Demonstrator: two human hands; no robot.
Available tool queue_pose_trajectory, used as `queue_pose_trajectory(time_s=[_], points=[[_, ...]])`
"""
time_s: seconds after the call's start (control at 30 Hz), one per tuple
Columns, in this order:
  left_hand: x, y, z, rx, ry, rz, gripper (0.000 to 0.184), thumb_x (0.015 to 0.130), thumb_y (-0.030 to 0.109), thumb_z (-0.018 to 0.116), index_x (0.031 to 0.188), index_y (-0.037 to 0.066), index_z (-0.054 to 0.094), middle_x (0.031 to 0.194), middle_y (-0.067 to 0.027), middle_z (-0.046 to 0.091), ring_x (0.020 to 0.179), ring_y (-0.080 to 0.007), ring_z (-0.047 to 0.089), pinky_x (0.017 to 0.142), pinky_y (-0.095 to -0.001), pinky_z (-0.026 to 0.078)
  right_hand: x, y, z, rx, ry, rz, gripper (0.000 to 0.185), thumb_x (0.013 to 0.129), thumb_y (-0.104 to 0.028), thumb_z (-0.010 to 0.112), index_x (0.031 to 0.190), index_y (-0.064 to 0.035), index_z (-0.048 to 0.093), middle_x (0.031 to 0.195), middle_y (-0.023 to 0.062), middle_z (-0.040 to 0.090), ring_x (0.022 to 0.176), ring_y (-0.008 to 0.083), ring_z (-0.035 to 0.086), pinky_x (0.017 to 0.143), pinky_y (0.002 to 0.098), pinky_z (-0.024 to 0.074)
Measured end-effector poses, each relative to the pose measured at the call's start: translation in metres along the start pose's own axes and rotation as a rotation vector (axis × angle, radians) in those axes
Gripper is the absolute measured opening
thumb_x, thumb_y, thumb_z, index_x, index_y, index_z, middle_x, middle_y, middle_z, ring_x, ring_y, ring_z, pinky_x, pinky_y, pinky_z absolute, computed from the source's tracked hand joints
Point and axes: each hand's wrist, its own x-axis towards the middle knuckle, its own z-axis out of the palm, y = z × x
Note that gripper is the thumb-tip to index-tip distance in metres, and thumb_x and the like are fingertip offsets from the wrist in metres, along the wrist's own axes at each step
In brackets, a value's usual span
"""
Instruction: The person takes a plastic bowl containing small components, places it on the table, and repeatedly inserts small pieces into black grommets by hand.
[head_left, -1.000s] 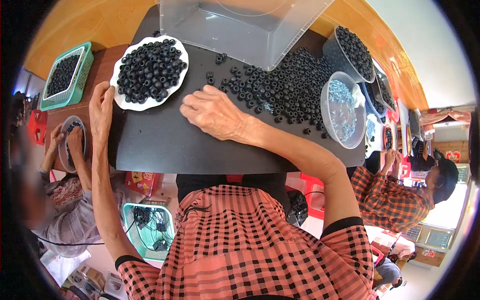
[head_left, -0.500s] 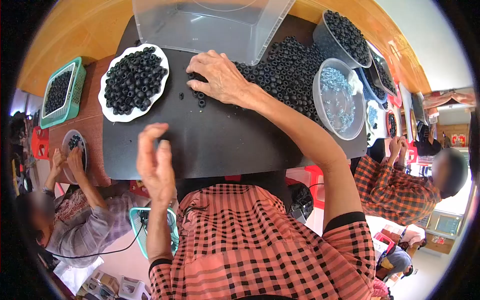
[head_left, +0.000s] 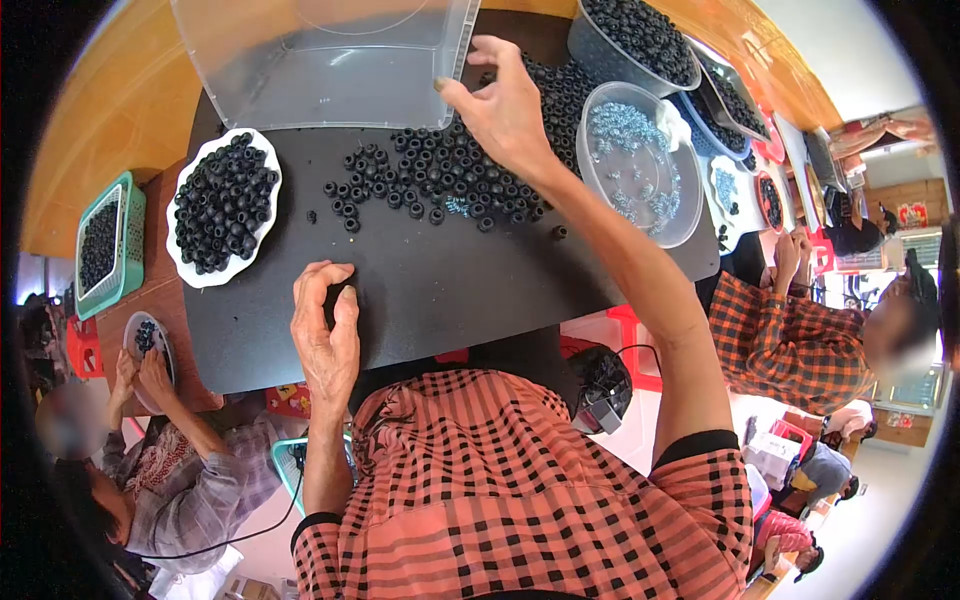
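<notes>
My right hand [head_left: 505, 115] is over the pile of black beads [head_left: 415, 160], beside the right wall of a clear plastic box [head_left: 370, 85]. Its thumb and fingers are apart, with nothing visible between them; the thumb overlaps the box's corner, and I cannot tell whether it touches. My left hand [head_left: 328, 335] hovers at the near edge of the dark table [head_left: 420, 290], fingers loosely bent and thumb apart, holding nothing visible. A small cluster of light blue pieces [head_left: 457, 206] lies among the beads. To the left, a white scalloped plate [head_left: 205, 283] carries a heap of black beads.
A clear tub [head_left: 668, 238] with light blue pieces stands right of the pile. Behind it is a bucket [head_left: 590, 50] full of black beads. A green basket [head_left: 130, 275] sits far left. Co-workers sit on both sides, one with hands at a bowl [head_left: 168, 365].
My right hand has lifted off the beads' left end and moved right and away, its fingers opening. More spread-out beads now show. The whole view has shifted somewhat.
</notes>
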Motion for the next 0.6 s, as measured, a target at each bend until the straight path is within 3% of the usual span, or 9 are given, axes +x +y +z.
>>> queue_pose_trajectory(time_s=[0.03,0.17,0.2,0.27,0.47,0.53,0.6], points=[[0.0,0.0,0.0,0.003,-0.002,-0.005,0.018,0.083,0.002,0.053,0.1,-0.001,0.059,0.105,-0.0154,0.059,0.105,-0.028,0.055,0.094,-0.0365,0.041,0.011,0.009,0.005,-0.101,0.029,-0.187,0.048,0.08,-0.03,0.066,0.114,0.0006,0.053,0.097,0.0204,0.062,0.082,0.0326,0.063,0.077,0.0438,0.0497],[0.0,0.001,-0.002,-0.013,-0.004,-0.046,0.018,0.083,0.002,0.053,0.099,-0.001,0.06,0.105,-0.0158,0.058,0.105,-0.0279,0.055,0.093,-0.0361,0.041,0.035,0.018,0.003,-0.235,-0.145,-0.126,0.035,0.082,-0.022,0.056,0.107,0.0018,0.057,0.1,0.025,0.061,0.091,0.0422,0.061,0.083,0.0493,0.0479],[-0.001,0.001,-0.003,-0.011,-0.001,-0.05,0.018,0.083,0.002,0.053,0.099,-0.001,0.06,0.105,-0.0158,0.058,0.105,-0.0279,0.055,0.093,-0.0361,0.041,0.039,0.022,0.004,-0.232,-0.15,-0.127,0.035,0.082,-0.022,0.056,0.107,0.0018,0.057,0.1,0.025,0.061,0.091,0.0422,0.061,0.083,0.0493,0.0479],[0.0,0.0,-0.004,0.021,-0.042,-0.046,0.016,0.088,0.001,0.051,0.102,0.0,0.06,0.115,-0.0129,0.057,0.11,-0.0228,0.054,0.096,-0.0318,0.039,0.049,0.038,0.003,-0.378,-0.025,-0.212,0.031,0.081,-0.019,0.058,0.106,-0.0015,0.062,0.086,0.0211,0.065,0.077,0.037,0.065,0.073,0.0431,0.0506],[0.0,-0.001,-0.004,0.034,-0.036,-0.038,0.015,0.089,0.005,0.052,0.101,0.001,0.061,0.115,-0.0129,0.058,0.113,-0.023,0.053,0.097,-0.0329,0.039,0.063,0.059,-0.012,-0.407,-0.014,-0.196,0.035,0.081,-0.02,0.058,0.112,-0.0049,0.062,0.092,0.0207,0.067,0.083,0.0358,0.066,0.075,0.0417,0.0511],[0.0,0.001,-0.002,0.008,-0.008,-0.04,0.015,0.087,0.003,0.053,0.099,0.0,0.061,0.109,-0.0141,0.058,0.108,-0.0253,0.055,0.095,-0.0338,0.04,0.059,0.061,-0.016,-0.38,0.045,-0.21,0.031,0.079,-0.024,0.06,0.102,-0.0035,0.06,0.09,0.0196,0.065,0.084,0.0385,0.063,0.075,0.0468,0.0494],[0.0,0.001,0.0,-0.024,0.01,-0.037,0.015,0.084,0.001,0.053,0.097,-0.001,0.061,0.103,-0.0152,0.059,0.104,-0.0276,0.056,0.092,-0.0348,0.042,0.053,0.06,-0.017,-0.306,0.139,-0.163,0.031,0.078,-0.022,0.063,0.102,-0.0029,0.059,0.087,0.0175,0.064,0.08,0.0345,0.063,0.073,0.0439,0.0501]])
